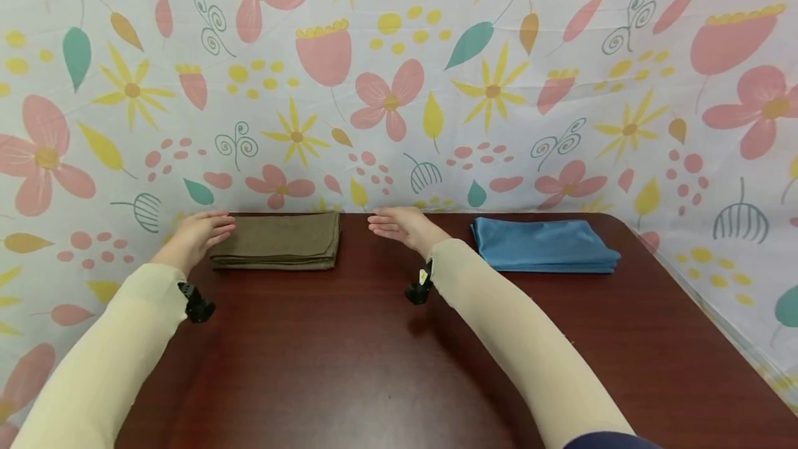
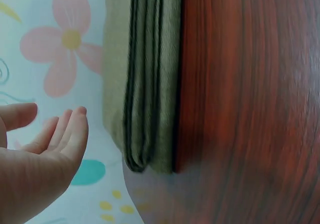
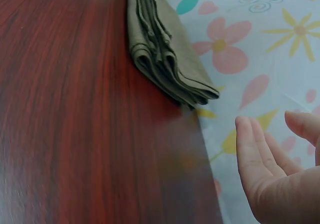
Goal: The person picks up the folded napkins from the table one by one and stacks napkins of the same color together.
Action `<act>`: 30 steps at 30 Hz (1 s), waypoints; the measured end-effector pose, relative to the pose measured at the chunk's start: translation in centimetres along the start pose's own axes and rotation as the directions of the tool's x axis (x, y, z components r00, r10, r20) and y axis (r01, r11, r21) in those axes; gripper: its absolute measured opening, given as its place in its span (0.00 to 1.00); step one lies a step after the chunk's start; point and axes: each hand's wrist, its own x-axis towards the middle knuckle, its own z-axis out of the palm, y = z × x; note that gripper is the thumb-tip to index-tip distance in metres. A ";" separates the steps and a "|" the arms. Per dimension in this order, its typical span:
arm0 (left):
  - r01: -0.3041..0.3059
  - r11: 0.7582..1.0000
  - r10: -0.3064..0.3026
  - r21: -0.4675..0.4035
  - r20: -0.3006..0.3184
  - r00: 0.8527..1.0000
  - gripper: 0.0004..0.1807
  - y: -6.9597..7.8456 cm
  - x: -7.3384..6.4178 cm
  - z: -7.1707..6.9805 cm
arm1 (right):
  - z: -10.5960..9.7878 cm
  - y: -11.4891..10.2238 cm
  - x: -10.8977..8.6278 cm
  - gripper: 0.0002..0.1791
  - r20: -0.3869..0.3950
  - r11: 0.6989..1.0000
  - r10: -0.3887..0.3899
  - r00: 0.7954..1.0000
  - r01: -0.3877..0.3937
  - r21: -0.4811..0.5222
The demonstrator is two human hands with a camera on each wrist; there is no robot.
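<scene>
A folded olive-brown cloth lies flat near the table's back edge, its stacked layers showing in the left wrist view. My left hand is raised at the cloth's left end, fingers extended and pointing inward. On the other side, past the cloth's right end, my right hand hovers with straight fingers toward it, a gap between them. Both wrist views show the left hand and the right hand holding nothing, thumbs apart from fingers. A folded blue cloth rests to the right, behind my right forearm.
The dark reddish-brown wooden table has a rounded back-right corner. A white curtain with printed flowers and leaves hangs right behind and beside it. Small black wrist cameras are strapped to both sleeves.
</scene>
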 end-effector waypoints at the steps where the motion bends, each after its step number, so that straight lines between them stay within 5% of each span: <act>1: -0.003 1.000 0.003 -0.018 0.016 1.000 0.32 0.2 0.0 0.2 | -0.2 -0.2 -0.1 0.24 -0.003 1.000 -0.001 1.000 0.001 -0.002; 8: -0.009 0.992 0.024 -0.128 0.117 0.993 0.35 2.4 -0.2 2.0 | -1.8 -2.0 -1.0 0.26 -0.009 1.000 -0.014 1.000 0.014 -0.018; 14: -0.064 0.988 0.092 -0.140 0.206 0.974 0.34 3.7 -0.5 4.1 | -3.3 -3.3 -2.0 0.28 0.000 0.999 -0.028 1.000 0.028 -0.016; 21: -0.153 0.984 0.171 -0.087 0.265 0.949 0.35 4.9 -0.7 6.3 | -5.1 -4.6 -3.3 0.28 -0.020 0.997 -0.060 0.998 0.058 -0.058; 30: -0.212 0.977 0.208 -0.016 0.265 0.942 0.34 6.5 -1.5 9.4 | -7.1 -5.2 -5.7 0.32 0.038 0.974 -0.116 0.992 0.121 -0.191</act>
